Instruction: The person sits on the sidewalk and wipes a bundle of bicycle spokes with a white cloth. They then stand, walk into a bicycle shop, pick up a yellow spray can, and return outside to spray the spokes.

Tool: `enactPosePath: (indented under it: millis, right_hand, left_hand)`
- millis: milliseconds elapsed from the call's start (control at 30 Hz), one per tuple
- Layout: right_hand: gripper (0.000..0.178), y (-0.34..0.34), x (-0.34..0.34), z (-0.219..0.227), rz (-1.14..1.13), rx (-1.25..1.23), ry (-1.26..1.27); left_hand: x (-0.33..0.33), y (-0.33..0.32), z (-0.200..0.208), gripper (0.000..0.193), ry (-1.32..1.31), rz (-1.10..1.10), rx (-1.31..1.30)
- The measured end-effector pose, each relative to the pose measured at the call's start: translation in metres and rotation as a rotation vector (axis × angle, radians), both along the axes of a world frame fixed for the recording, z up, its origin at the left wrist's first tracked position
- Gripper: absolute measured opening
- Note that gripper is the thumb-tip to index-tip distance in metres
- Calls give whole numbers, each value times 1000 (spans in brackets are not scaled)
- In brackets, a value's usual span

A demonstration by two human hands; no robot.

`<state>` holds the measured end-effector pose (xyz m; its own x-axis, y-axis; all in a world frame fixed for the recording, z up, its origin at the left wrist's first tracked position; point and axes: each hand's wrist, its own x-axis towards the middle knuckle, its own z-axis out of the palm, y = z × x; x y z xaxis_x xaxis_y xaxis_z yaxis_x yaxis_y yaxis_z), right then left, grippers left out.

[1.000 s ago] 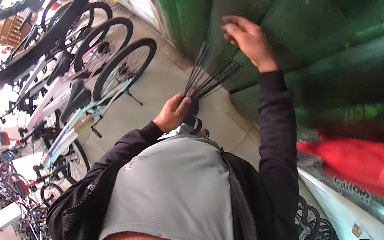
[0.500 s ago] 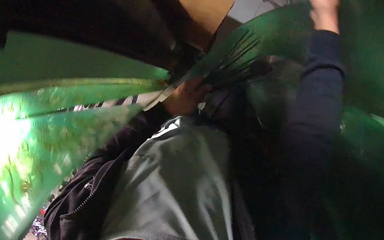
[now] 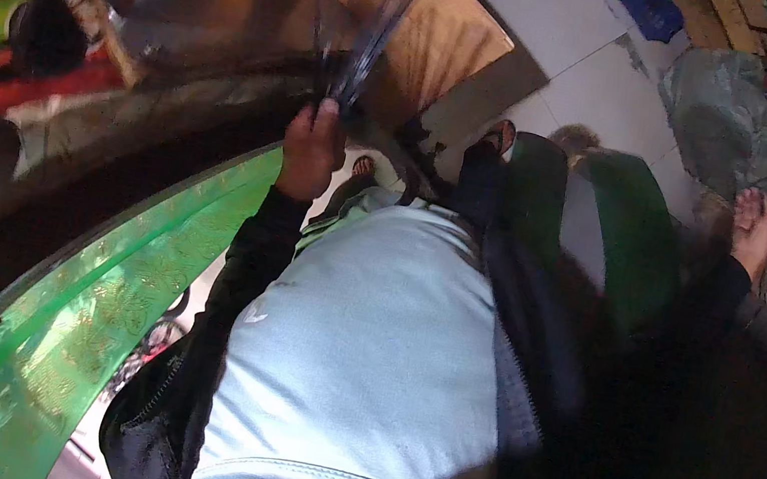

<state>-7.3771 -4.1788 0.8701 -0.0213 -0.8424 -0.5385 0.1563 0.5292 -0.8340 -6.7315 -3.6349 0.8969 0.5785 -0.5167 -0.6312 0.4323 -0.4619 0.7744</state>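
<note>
My left hand (image 3: 312, 151) is closed round a bundle of thin dark strips (image 3: 372, 45), which fan upward from the fist and are slightly blurred. I cannot tell what the strips are made of. Out at the far right, my right hand (image 3: 752, 232) is raised with its fingers stretched and nothing visible in it. It is just below a grey-green sack (image 3: 726, 119). Shiny green sheeting (image 3: 72, 340) hangs to the left of my left arm. More green material (image 3: 634, 243) hangs between my body and my right arm.
Beyond the strips lies a brown wooden board (image 3: 431, 14). A tiled floor (image 3: 571, 88) stretches ahead, with a blue object (image 3: 643, 4) on it. A dark-edged surface crosses the left side, with a dark round container (image 3: 50, 32) and a red item (image 3: 49, 87) beyond.
The green sheeting that spread across the view has swung aside, and the floor shows. My left hand has risen forward and left with the strips. My right hand has moved right and down.
</note>
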Motion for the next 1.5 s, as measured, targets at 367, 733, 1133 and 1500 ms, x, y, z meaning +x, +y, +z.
enactPosePath:
  millis: [367,733,1133,1500]
  right_hand:
    - [28,-7,282,-109,420,305,132]
    - [34,-104,527,-146,1237,160,522]
    - [50,-112,717,-340,2285,-695,924]
    - [54,-24,847,-603,2653,-1448,693]
  left_hand:
    - [-38,-153,-23,30,58,355,-133]
    - [-64,-233,-176,30,-73,987,1]
    - [-30,-277,-273,30,-505,1209,410]
    - [-37,-304,-254,29,-472,1563,379]
